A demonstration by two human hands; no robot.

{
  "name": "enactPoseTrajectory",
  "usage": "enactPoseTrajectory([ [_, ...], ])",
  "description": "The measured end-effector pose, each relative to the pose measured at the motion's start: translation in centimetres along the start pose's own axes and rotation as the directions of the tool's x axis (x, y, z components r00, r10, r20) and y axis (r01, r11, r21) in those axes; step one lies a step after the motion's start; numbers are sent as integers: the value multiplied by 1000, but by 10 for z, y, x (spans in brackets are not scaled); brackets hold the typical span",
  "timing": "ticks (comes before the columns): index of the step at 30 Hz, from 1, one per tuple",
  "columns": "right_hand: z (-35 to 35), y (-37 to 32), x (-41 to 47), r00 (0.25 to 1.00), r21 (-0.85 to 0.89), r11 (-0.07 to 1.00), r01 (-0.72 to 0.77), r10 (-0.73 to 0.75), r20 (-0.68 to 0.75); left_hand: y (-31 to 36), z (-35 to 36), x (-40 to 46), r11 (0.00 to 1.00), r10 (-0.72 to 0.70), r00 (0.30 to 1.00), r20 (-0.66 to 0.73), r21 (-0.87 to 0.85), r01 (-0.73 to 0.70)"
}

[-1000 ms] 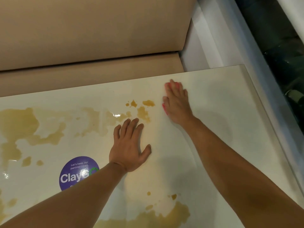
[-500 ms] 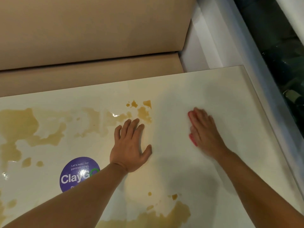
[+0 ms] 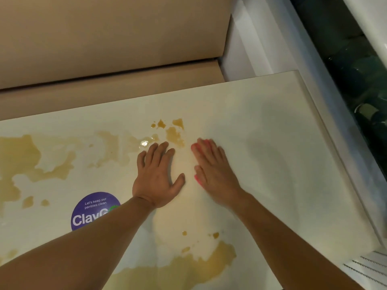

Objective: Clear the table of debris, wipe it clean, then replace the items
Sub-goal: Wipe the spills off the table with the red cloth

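At centre frame the right hand (image 3: pixel 211 170) lies flat on the tabletop (image 3: pixel 293 164), fingers straight and close together, pressing a pink cloth (image 3: pixel 196 179) of which only thin edges show at the fingertips and beside the thumb; a second ago it was up near the far edge, half a second ago out to the right, and now it has swept back in to sit just beside the left hand (image 3: pixel 156 176); the left hand has not shifted, its fingers spread and palm down, bracing on the surface and holding nothing; the part of the tabletop to the right of the hands looks clean of stain, so the wiping seems to be working leftward; brown spill patches (image 3: pixel 173 132) lie just above the fingertips, a wide stain (image 3: pixel 18 155) fills the left of the frame, and another pool (image 3: pixel 188 268) spreads at the bottom; a purple sticker (image 3: pixel 92 210) shows at lower left; most of the wiping is, I judge, undone.
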State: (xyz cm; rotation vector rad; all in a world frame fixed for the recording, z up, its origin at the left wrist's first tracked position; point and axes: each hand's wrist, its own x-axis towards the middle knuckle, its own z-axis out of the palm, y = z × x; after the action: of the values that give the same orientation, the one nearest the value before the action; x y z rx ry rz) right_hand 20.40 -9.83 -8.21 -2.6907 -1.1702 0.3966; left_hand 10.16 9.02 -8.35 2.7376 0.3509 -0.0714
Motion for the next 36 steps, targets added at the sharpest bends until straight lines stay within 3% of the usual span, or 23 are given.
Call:
enactPoseTrajectory([
  [8, 12, 47, -163, 998, -35, 998, -56, 56, -20, 2, -1, -1, 999, 5, 1000, 0, 36, -5],
  [14, -7, 105, -151, 915, 3, 917, -399, 398, -62, 6, -3, -4, 999, 15, 1000, -24, 48, -14],
  [18, 8, 80, -149, 817, 47, 827, -560, 561, -136, 10, -5, -9, 998, 10, 1000, -5, 68, -9],
  [24, 42, -19, -217, 877, 126, 878, -461, 473, -83, 23, -8, -26, 974, 147, 989, 10, 174, -147],
  [28, 59, -59, -254, 871, 42, 870, -491, 491, -3, 29, 9, -57, 958, 246, 958, 148, 112, -263],
  [36, 39, -17, -228, 884, -26, 883, -468, 468, 5, 31, 12, -58, 974, 187, 970, 155, 102, -204],
])
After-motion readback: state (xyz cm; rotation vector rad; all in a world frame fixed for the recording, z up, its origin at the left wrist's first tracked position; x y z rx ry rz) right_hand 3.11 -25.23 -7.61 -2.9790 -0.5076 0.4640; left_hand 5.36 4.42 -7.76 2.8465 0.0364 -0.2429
